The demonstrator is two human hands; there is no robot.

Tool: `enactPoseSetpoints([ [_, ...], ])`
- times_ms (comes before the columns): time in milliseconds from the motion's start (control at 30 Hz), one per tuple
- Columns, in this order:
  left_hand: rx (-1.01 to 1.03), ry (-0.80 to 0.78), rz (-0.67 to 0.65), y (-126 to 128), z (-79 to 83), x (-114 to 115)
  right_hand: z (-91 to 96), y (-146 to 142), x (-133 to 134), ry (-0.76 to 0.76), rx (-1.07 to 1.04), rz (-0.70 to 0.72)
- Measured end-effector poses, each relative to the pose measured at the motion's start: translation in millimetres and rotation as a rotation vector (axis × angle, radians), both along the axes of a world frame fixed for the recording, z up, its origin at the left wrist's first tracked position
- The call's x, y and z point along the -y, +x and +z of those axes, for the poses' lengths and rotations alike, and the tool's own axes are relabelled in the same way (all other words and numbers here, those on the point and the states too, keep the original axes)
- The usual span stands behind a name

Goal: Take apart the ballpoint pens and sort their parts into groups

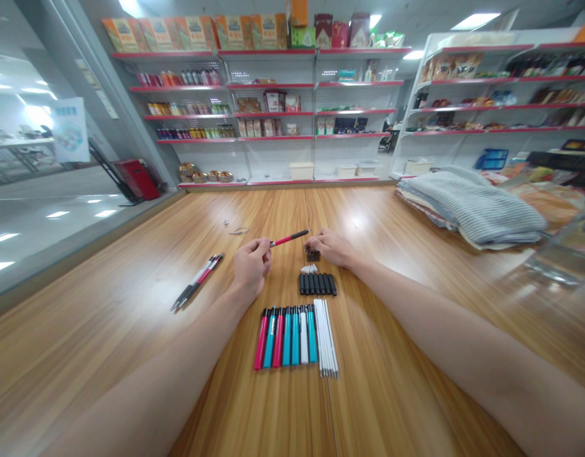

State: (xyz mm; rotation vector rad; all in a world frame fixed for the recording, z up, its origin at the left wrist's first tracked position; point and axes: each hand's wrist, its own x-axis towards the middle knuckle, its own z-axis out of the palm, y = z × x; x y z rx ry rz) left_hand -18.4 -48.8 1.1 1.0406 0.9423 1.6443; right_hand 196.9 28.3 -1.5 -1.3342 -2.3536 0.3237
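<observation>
My left hand (252, 265) pinches a red pen (289, 239) with a black grip, its tip pointing right. Over a small cluster of dark springs (313, 255), my right hand (334, 246) has its fingers drawn together; what they hold, if anything, is hidden. Just nearer lie small white pieces (309, 269) and a row of black pen grips (317, 284). Closer still is a row of red, teal and white pen barrels (286, 336). White refills (326, 338) lie side by side at its right. Left of my left hand rest assembled pens (197, 282).
A thin ring-like strip (239, 231) and a tiny shiny piece (226, 223) lie farther back on the wooden table (144, 254). Folded striped cloth (483, 206) and a clear container (568, 244) are at the right. Stocked shelves (273, 114) stand behind the table.
</observation>
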Motion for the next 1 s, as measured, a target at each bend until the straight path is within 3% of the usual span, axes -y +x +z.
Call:
enactPoseSetpoints([
  [300, -0.032, 0.021, -0.027, 0, -2.4, -1, -5.6, 1, -5, 0.042, -0.079, 0.032],
  [433, -0.071, 0.017, -0.038, 1, -3.3, 0, -3.3, 2, -2, 0.19, -0.2, 0.03],
  [600, -0.126, 0.014, -0.038, 2, -4.8, -1, 9.0, 4, 15, 0.402, -0.394, 0.286],
  [700, -0.149, 0.015, -0.044, 3, -4.8, -1, 14.1, 2, 23, 0.44, -0.371, 0.371],
  [1000, -0.186, 0.024, -0.052, 5, -2.7, 1, 9.8, -4, 18, 0.508, -0.262, 0.311],
])
